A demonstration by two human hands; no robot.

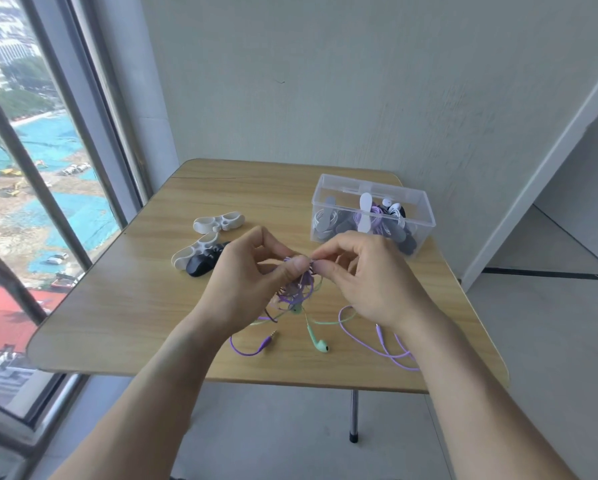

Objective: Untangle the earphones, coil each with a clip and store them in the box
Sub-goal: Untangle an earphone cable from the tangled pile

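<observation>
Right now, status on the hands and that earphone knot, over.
Left hand and right hand both pinching the knot above the table. Green earbud and purple plug hanging loose. Spare clips left, box right, nothing blocking.

A light wooden tabletop (124,306) with rounded corners stands on a metal leg (354,415), beside a tall window (30,202) and a pale grey wall (325,81).

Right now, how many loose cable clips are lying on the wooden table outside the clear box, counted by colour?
White plastic cable clips: 2
Black plastic cable clip: 1
Total: 3
</observation>
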